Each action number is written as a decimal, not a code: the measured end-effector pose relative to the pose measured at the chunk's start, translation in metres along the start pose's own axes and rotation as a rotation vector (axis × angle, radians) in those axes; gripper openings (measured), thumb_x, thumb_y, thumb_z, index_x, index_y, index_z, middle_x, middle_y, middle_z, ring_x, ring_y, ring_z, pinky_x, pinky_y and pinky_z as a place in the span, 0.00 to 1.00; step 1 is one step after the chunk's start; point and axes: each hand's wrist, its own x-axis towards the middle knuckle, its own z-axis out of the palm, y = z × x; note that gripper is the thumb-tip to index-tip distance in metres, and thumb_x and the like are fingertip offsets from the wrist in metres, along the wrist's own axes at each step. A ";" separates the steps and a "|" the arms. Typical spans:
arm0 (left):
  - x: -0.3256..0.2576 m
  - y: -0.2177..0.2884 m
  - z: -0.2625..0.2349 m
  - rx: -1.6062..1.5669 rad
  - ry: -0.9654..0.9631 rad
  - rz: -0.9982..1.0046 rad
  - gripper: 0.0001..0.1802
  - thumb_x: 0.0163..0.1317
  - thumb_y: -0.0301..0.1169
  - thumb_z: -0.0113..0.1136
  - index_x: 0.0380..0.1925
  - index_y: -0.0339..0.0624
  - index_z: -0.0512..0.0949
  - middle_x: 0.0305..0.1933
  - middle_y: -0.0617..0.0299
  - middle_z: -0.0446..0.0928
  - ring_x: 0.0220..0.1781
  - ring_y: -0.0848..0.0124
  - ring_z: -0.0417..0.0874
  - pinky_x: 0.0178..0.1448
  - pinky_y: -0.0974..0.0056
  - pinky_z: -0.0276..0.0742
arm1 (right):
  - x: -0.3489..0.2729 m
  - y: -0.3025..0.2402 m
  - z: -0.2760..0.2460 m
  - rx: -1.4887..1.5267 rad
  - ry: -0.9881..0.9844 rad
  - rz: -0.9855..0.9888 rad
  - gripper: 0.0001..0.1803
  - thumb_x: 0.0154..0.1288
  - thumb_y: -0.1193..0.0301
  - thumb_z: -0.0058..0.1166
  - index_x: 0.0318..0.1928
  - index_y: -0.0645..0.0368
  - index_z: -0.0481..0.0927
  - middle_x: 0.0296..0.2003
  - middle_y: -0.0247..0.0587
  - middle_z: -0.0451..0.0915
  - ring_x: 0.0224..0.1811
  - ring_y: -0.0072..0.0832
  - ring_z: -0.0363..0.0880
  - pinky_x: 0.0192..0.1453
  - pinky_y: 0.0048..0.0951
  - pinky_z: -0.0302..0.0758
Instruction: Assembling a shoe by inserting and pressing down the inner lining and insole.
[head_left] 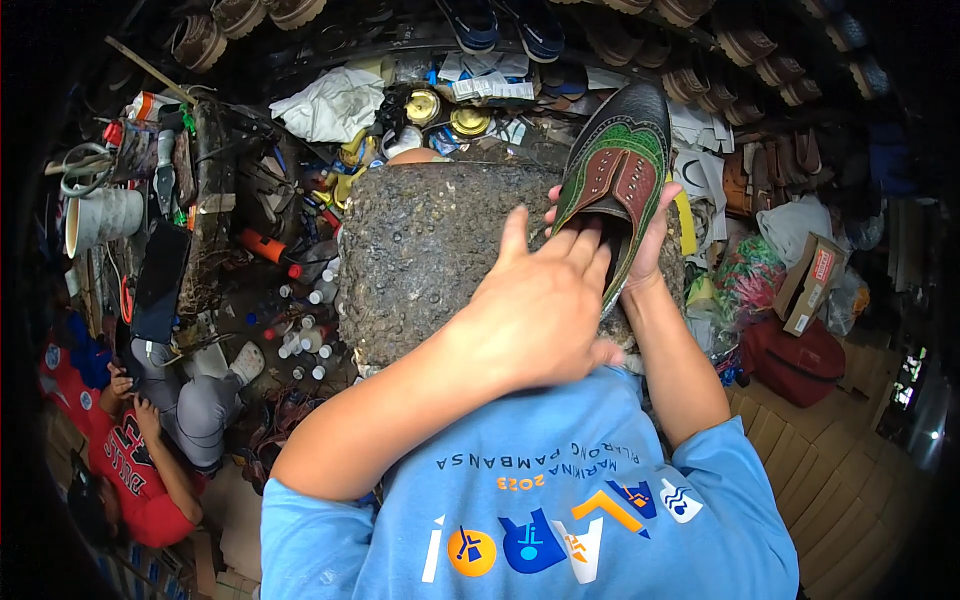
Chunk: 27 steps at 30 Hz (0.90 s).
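Shoe [612, 165] over block's [425, 250] right side, toe away and slightly right, right hand [648, 245] cupped around it, left hand's [545, 305] part-spread fingers in its opening, grip unclear.

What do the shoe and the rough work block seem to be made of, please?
The shoe: probably leather with a soft sheen, judging by its textured black toe, though synthetic is possible. The work block: unclear, perhaps stone or wood under caked residue; its surface looks lumpy and partly shiny.
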 end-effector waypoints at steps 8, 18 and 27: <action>0.016 0.005 0.031 0.121 0.243 -0.010 0.49 0.65 0.62 0.58 0.68 0.24 0.70 0.68 0.38 0.76 0.73 0.48 0.74 0.81 0.29 0.44 | -0.005 -0.005 -0.012 0.116 -0.115 0.063 0.67 0.54 0.12 0.30 0.69 0.61 0.68 0.54 0.69 0.80 0.51 0.57 0.85 0.56 0.56 0.84; 0.044 0.016 0.007 -0.023 -0.114 -0.216 0.44 0.66 0.55 0.56 0.65 0.21 0.71 0.53 0.35 0.83 0.60 0.46 0.84 0.83 0.35 0.47 | -0.010 -0.011 0.017 -0.114 0.217 -0.055 0.62 0.60 0.16 0.27 0.68 0.61 0.70 0.59 0.56 0.79 0.58 0.47 0.83 0.64 0.50 0.83; -0.066 0.002 -0.066 -0.534 0.093 -0.005 0.31 0.57 0.33 0.70 0.60 0.29 0.78 0.62 0.34 0.80 0.61 0.46 0.85 0.62 0.47 0.83 | -0.006 -0.003 -0.022 0.270 -0.322 0.128 0.74 0.44 0.10 0.41 0.70 0.67 0.66 0.58 0.70 0.75 0.53 0.58 0.84 0.55 0.57 0.85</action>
